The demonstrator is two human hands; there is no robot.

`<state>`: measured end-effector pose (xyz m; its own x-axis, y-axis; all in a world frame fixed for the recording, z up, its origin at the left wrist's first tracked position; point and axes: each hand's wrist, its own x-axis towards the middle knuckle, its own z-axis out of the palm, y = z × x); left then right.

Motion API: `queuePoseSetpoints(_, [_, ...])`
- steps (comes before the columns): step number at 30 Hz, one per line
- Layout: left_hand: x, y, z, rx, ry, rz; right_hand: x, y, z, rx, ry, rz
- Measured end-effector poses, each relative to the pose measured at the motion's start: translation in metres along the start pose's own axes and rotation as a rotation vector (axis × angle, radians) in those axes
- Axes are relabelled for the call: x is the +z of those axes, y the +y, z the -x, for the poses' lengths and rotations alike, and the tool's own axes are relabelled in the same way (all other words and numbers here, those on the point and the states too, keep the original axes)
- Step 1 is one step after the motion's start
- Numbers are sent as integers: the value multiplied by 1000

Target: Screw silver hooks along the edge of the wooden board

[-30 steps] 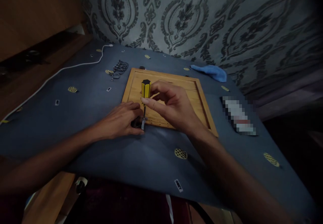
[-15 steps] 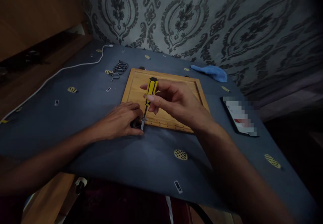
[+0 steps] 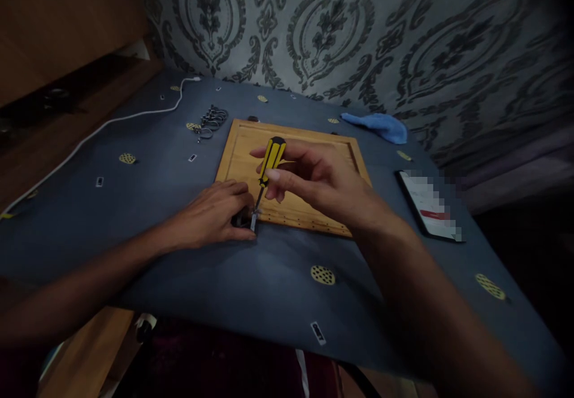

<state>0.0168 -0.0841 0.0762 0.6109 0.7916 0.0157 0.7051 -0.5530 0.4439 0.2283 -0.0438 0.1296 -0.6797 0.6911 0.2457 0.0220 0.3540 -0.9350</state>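
My right hand [image 3: 309,174] is closed round a yellow and black screwdriver [image 3: 272,158], which is tilted with its shaft running down and left. The tip meets a small metal bracket [image 3: 253,221] at the near left corner of a framed wooden board [image 3: 305,220]. My left hand [image 3: 219,210] presses at that same corner, its fingers bent over the bracket and its thumb along the near side. A dark part between thumb and fingers is mostly hidden. Small holes run along the board's near edge.
Several metal hooks [image 3: 213,120] lie beyond the board to the left. A blue cloth [image 3: 376,125] is at the back right, with a phone [image 3: 430,207] nearer on the right. A white cable [image 3: 130,115] crosses the left side of the blue tablecloth [image 3: 269,284].
The screwdriver's handle leans slightly more to the right, and my right hand has shifted a little with it. My left hand stays at the corner. The view has moved slightly.
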Motion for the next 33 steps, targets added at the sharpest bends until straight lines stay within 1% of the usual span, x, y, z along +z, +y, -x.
queuePoseSetpoints(2, [-1,1,0,-11,-8,4,2,1,0,-4,27,5])
queuePoseSetpoints(6, [-2,3,0,-28,-29,2,11,11,-3,-29,185,104])
queuePoseSetpoints(8, [-2,4,-1,-32,-31,-9,15,13,-4,-68,267,129])
queuePoseSetpoints(12, [-1,3,-1,-42,-24,-30,16,10,-2,-125,384,155])
queuePoseSetpoints(15, [-1,3,-1,-41,-36,-18,14,7,0,-118,386,180])
queuePoseSetpoints(19, [-2,3,-1,-46,-43,-35,15,12,0,-117,362,169])
queuePoseSetpoints(26, [0,0,-1,-13,-21,-21,18,17,-1,-101,349,150])
queuePoseSetpoints(30, [-1,2,-1,-37,-51,-27,19,19,-1,-83,352,144])
queuePoseSetpoints(33, [-2,2,-2,-43,-52,-28,19,20,-1,-79,343,153])
